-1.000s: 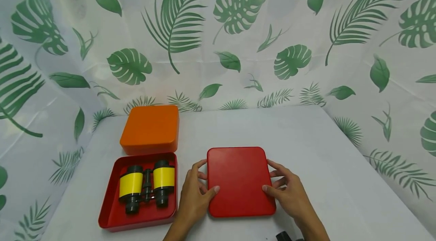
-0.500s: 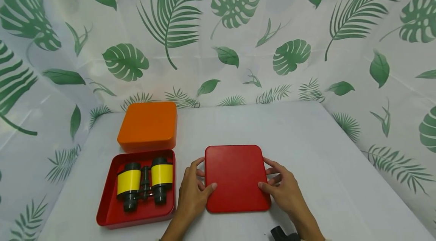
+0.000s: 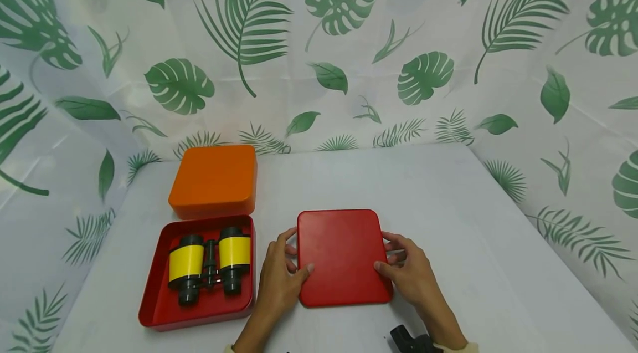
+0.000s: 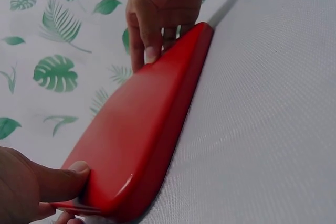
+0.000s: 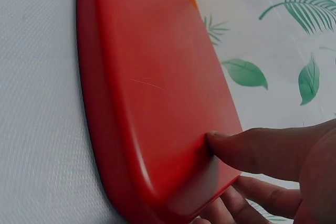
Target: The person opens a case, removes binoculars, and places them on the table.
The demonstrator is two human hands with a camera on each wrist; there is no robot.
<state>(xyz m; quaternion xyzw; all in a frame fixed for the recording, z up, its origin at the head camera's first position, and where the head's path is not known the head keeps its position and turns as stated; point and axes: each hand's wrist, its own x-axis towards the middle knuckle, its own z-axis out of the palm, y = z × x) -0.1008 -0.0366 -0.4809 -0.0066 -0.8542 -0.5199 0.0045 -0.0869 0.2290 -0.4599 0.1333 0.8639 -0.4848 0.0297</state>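
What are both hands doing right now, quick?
Left hand: closed, holding the shallow red box by its left side.
Right hand: closed, holding the same box by its right side.

The box (image 3: 344, 256) is red and roughly square with rounded corners, its smooth, slightly glossy face up and marked by a thin scratch. It rests on the surface (image 3: 423, 187), pinched at both sides.

- Flat white surface (image 3: 423, 187) under the left hand (image 3: 279, 281) and right hand (image 3: 416, 275).
- White back wall (image 3: 369, 84) of cloth with green leaves, beyond both.
- Leafy side wall (image 3: 70, 159) past the left hand.
- Matching wall (image 3: 593, 175) past the right hand.
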